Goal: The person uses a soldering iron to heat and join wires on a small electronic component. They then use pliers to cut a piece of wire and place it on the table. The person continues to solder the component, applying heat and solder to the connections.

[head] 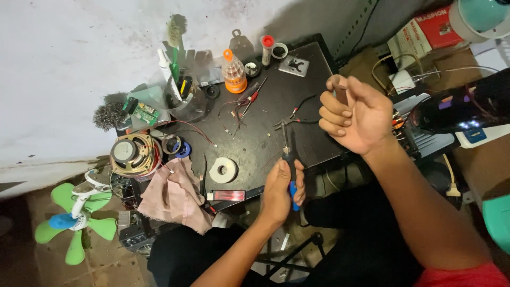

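Left hand (283,190) grips a blue-handled soldering iron (287,159) at the dark surface's (313,85) near edge while the right hand (355,113), fingers curled, hovers; its tip could singe nearby wires (297,112).

The left hand (283,188) is closed in a fist, forearm reaching up from the lower middle, at the desk's near edge. The right hand (355,114) is raised, palm inward, fingers (333,112) curled loosely, over the desk's right edge.
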